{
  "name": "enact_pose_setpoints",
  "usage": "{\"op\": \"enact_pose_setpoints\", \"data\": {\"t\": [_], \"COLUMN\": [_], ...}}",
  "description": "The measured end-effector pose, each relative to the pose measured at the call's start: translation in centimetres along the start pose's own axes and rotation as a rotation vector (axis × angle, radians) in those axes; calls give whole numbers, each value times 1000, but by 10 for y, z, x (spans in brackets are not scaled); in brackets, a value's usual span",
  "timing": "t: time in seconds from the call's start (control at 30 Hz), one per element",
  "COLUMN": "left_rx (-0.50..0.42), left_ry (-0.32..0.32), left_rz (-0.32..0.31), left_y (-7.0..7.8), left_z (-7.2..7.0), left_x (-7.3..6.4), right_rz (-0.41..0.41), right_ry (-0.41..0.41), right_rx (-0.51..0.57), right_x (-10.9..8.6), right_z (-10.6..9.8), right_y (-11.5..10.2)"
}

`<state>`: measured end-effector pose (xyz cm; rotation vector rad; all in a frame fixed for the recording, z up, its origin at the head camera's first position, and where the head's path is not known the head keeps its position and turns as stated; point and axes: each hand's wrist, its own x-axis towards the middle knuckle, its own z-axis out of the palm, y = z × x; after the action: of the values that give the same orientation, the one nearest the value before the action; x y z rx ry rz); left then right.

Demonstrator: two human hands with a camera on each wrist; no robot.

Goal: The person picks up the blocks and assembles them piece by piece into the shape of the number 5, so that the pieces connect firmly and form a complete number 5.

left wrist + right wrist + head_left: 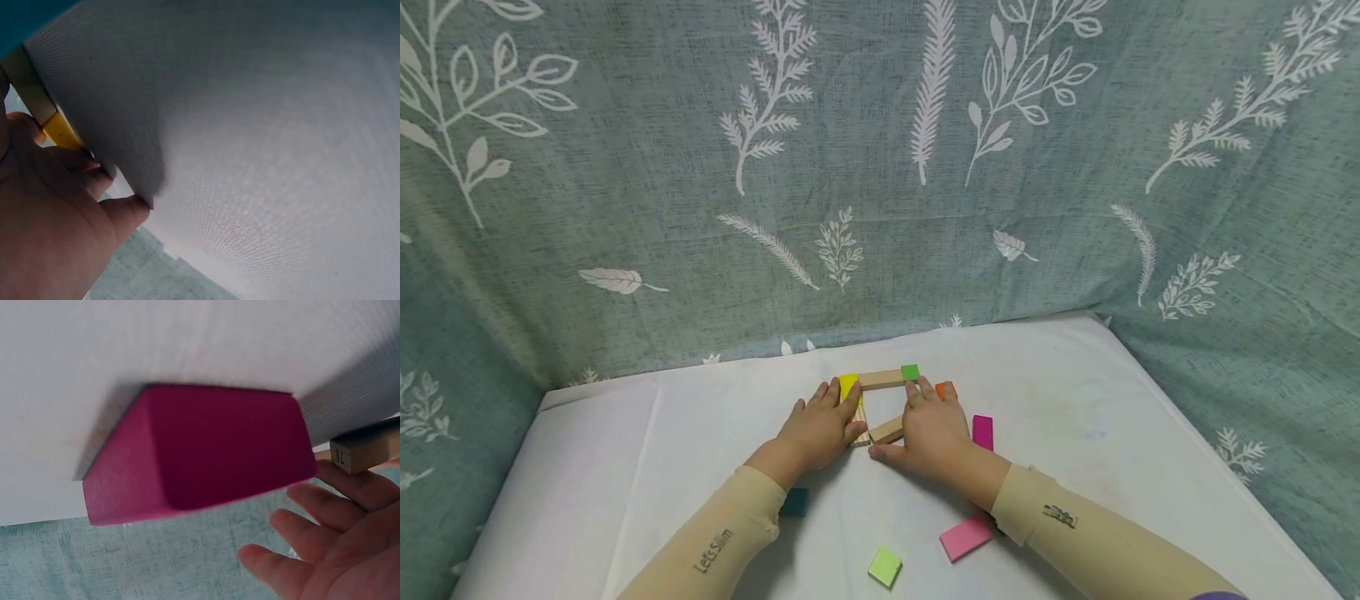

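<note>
Just below the middle of the head frame, on white cloth (1037, 375), a yellow block (847, 380), with a plain wooden block (880, 380) running right from it to a green block (910, 372). Below, a light wooden block (862, 440) at the left thumb, and a tan wooden block (887, 430) slanting beside it. At the yellow block, left hand (823, 429) with fingers extended, slightly apart, touching it. Around the tan block, right hand (936, 433) with fingers fairly straight and spread, fingertips just below the green block; cannot tell whether touching that one. Right of these fingers, an orange block (939, 390), partly covered; lower, a magenta block (982, 432). Toward the bottom, left to right, a dark teal block (794, 502), a pale green block (885, 567), a pink block (966, 537). Across the top, a grey-green curtain (880, 125) with white leaf prints.
</note>
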<state>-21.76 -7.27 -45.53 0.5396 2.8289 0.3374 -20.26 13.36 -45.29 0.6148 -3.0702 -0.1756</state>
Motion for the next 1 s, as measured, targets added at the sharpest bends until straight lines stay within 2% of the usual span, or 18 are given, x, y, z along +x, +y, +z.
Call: {"op": "enact_pose_setpoints", "data": {"t": [0.17, 0.5, 0.73, 0.87, 1.0], "left_rx": [-7, -26, -20, -7, 52], "left_ry": [9, -2, 6, 11, 31], "left_rz": [1, -9, -5, -8, -5], "left_y": [1, 2, 1, 2, 3], "left_z": [0, 0, 3, 3, 1], "left_x": [0, -1, -3, -3, -3], "right_rz": [12, -7, -14, -13, 3], "right_ry": [20, 2, 17, 85, 182], "right_rx": [23, 64, 57, 72, 115], "right_x": [0, -6, -7, -7, -3], "right_z": [2, 7, 8, 0, -13], "right_y": [0, 0, -1, 6, 29]}}
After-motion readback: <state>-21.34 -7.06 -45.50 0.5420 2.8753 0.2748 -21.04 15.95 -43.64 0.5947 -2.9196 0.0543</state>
